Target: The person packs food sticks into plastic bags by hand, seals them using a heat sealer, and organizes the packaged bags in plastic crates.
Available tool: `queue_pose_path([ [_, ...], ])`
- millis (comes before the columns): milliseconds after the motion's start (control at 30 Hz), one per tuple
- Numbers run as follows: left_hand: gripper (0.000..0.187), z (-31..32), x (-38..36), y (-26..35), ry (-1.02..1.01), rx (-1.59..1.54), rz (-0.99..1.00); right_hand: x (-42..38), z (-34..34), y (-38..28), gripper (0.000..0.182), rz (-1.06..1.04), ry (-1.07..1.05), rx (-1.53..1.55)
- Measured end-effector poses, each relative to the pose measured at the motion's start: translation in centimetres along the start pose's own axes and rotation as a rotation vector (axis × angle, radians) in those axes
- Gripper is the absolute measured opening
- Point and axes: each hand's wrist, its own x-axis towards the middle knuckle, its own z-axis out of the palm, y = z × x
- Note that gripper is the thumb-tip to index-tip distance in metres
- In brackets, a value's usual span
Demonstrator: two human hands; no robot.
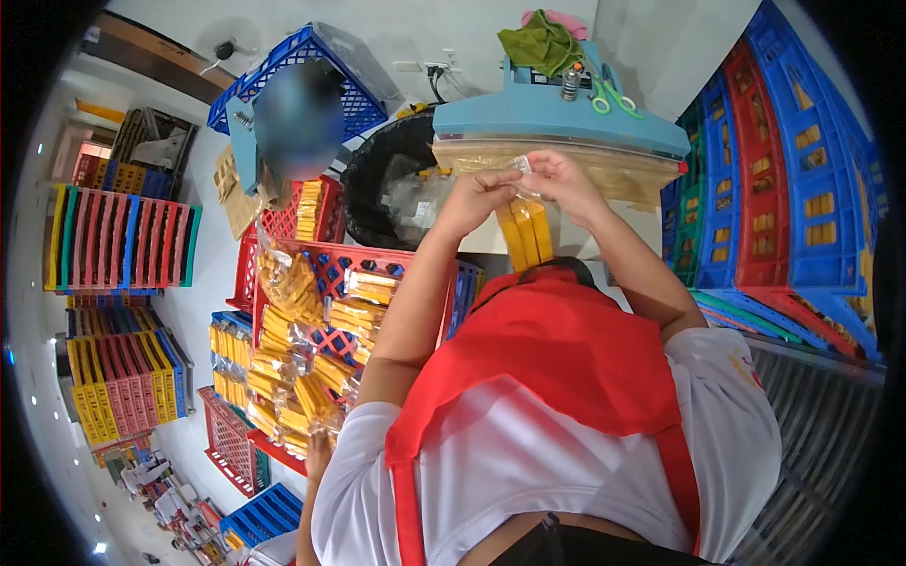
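Note:
My left hand [479, 200] and my right hand [563, 191] pinch the gathered top of a clear plastic bag [525, 229] between their fingertips. Long yellow sticks or packs, whose kind I cannot make out, fill the bag, which hangs toward the red apron. A small white label shows by the fingers. Just beyond my hands is a light-blue machine with a long bar [557, 127], probably a bag sealer. On top of it lie green-handled scissors [612, 97], a small bottle [572, 83] and a green cloth [540, 45].
Left of me, a red crate [429, 274] holds several bags of yellow pieces; another person's hand [319, 453] reaches to its near end. A black-lined bin [363, 179] stands beside the machine. Stacked crates [755, 160] rise on the right. More stacks [123, 241] line the far left.

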Motion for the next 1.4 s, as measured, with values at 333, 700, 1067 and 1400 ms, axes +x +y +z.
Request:
queue_pose_path([
  [333,0.025,0.3,0.3,-1.2,0.047,0.069,-0.004,0.0,-1.4,1.0,0.017,0.100,-0.105,-0.157],
  [700,0.024,0.4,1.0,-3.1,0.154,-0.012,-0.055,0.9,-2.1,2.6,0.016,0.238,0.036,0.014],
  [1067,0.038,3.7,4.0,-10.9,0.377,-0.110,-0.115,5.0,-5.0,8.5,0.010,0.537,0.336,0.371],
  [1400,0.032,-0.6,8.3,-10.2,0.444,-0.116,-0.048,4.6,0.8,8.5,0.025,0.207,0.414,0.037],
])
